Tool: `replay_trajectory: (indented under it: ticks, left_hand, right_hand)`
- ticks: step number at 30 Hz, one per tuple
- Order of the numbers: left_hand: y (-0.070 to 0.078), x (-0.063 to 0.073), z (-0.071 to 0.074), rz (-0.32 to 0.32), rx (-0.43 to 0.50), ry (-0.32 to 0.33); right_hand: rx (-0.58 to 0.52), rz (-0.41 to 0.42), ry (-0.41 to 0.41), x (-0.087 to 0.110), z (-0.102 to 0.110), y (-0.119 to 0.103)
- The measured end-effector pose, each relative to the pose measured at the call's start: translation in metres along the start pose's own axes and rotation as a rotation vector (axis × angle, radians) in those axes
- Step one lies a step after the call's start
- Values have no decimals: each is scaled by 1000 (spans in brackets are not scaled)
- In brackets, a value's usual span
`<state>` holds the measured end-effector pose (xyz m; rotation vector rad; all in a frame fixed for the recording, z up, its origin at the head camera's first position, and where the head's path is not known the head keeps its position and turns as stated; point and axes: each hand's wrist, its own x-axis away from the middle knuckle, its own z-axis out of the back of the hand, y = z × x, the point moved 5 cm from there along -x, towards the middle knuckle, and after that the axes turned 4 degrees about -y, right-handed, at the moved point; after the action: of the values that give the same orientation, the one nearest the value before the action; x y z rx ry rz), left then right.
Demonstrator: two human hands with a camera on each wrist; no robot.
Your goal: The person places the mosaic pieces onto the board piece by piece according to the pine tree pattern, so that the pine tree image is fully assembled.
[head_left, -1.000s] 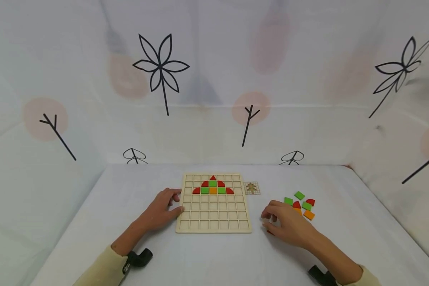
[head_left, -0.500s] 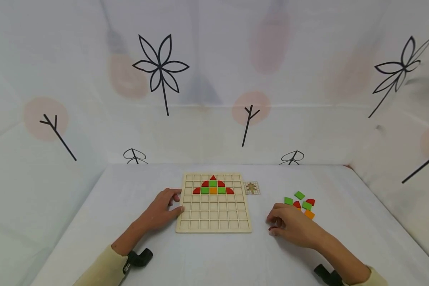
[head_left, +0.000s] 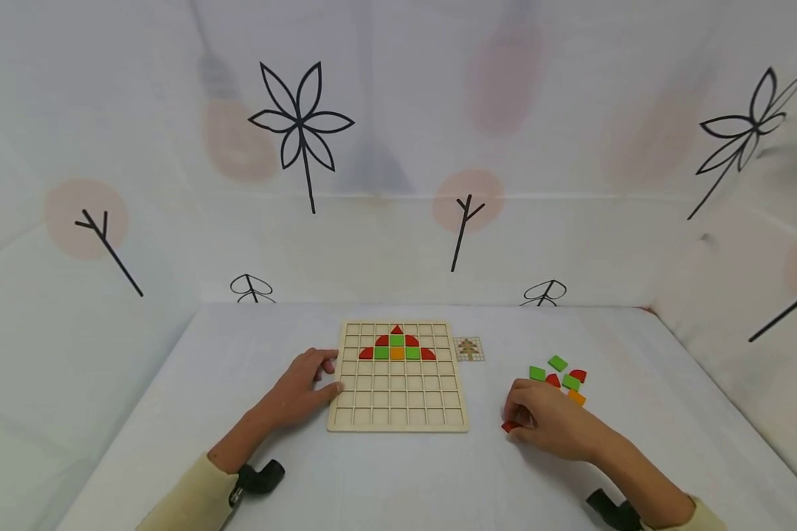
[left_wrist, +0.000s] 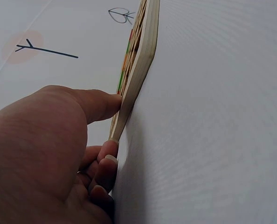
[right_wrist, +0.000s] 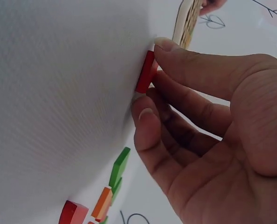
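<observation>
My left hand [head_left: 299, 387] rests at the left edge of a wooden grid board [head_left: 398, 405]. In the left wrist view its thumb lies on the board's rim and the other fingers curl loosely beside it. Several red, green and orange pieces form a stepped triangle in the board's upper rows. To the right of the board, my right hand [head_left: 558, 424] pinches a small red tile [right_wrist: 146, 72] between thumb and fingers, low at the white tabletop. The tile's full outline is partly hidden by the fingers.
Beyond the right hand lie loose tiles: green ones [head_left: 558, 363], red ones [head_left: 578, 375] and an orange one [head_left: 576, 397]. A small pattern card [head_left: 468, 349] with a tree picture sits against the board's right side. A patterned white cloth [head_left: 385, 243] hangs behind.
My right hand has shifted a little to the right and towards me, and its fingers have closed on the red tile. My left hand stays on the board's edge.
</observation>
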<state>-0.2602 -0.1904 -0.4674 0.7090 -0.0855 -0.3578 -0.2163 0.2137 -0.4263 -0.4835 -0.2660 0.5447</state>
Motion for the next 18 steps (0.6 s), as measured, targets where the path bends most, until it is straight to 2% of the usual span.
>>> replay_trajectory:
  ticks: [5,12,18]
  left_hand:
    - [-1,0,0,3,6,-3]
    - [-1,-1,0,6,-2,-1]
    - [-1,-1,0,0,-2,1]
  right_hand:
    - [-20,-25,-19,0,0,4]
    - [-1,-1,-21,0,0,4]
    - [13,-13,-31,1,-1,4]
